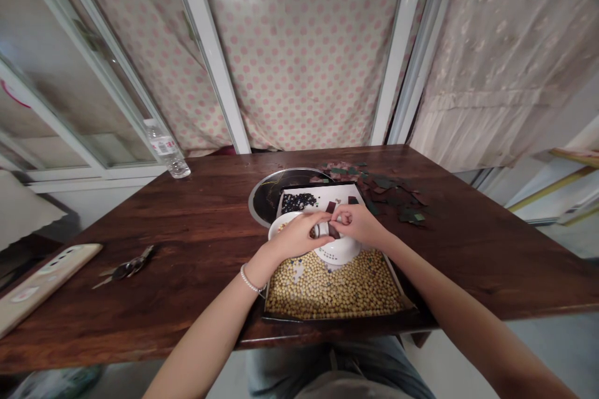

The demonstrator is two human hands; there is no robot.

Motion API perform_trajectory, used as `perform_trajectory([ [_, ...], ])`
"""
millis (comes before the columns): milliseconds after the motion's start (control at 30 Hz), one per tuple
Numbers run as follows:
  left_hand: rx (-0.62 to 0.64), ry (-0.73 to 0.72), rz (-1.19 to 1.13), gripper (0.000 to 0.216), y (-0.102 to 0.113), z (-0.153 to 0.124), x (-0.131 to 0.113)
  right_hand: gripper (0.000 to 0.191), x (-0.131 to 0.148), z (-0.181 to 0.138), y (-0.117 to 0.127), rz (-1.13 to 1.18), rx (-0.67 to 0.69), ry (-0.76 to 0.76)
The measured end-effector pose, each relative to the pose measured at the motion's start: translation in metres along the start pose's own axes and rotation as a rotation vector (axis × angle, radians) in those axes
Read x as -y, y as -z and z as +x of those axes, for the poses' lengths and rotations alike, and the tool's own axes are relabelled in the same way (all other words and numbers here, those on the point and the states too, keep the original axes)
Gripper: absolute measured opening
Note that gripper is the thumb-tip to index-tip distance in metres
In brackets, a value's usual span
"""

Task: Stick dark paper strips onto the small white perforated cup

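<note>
My left hand [298,237] is wrapped around a small round container with a whitish rim [322,229]. My right hand [361,224] closes its fingertips at that container's right side, and what they pinch is too small and covered to make out. Just under the hands sit white bowls; one bowl [344,252] shows its outer wall, another [277,224] its left rim. Both rest over a shallow box [322,192] with a white inside. Yellowish round beans [337,290] cover the box's near part. Dark beads or beans [298,202] lie in its far left corner.
Dark red and green flat scraps [397,193] are spread behind and right of the box. A round dark plate [264,196] lies partly under it. On the left are a water bottle [167,151], keys [128,267] and a phone [47,283] on the wooden table [196,218].
</note>
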State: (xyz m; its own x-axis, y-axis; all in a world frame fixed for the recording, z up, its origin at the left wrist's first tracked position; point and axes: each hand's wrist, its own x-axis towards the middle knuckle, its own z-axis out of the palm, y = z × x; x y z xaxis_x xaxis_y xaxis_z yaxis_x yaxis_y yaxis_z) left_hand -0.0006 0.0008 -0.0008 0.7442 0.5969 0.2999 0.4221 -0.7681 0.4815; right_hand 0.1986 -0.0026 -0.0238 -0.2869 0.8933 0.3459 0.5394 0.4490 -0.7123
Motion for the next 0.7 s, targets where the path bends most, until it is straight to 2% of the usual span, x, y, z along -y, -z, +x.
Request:
perform_trajectory([
  [167,0.002,-0.004,0.000,0.041,0.000,0.000,0.002,0.004,0.003,-0.002,0.002,0.034,0.019,-0.023],
  [433,0.001,0.003,0.007,0.045,-0.001,0.000,0.004,0.008,0.011,-0.007,0.018,0.212,0.313,-0.046],
  [500,0.001,-0.003,0.003,0.044,-0.001,0.000,0.004,0.008,0.012,-0.007,0.020,0.202,0.321,-0.036],
  [700,0.007,0.009,0.006,0.043,0.000,0.001,0.001,0.003,0.008,-0.005,0.017,0.108,0.215,0.002],
])
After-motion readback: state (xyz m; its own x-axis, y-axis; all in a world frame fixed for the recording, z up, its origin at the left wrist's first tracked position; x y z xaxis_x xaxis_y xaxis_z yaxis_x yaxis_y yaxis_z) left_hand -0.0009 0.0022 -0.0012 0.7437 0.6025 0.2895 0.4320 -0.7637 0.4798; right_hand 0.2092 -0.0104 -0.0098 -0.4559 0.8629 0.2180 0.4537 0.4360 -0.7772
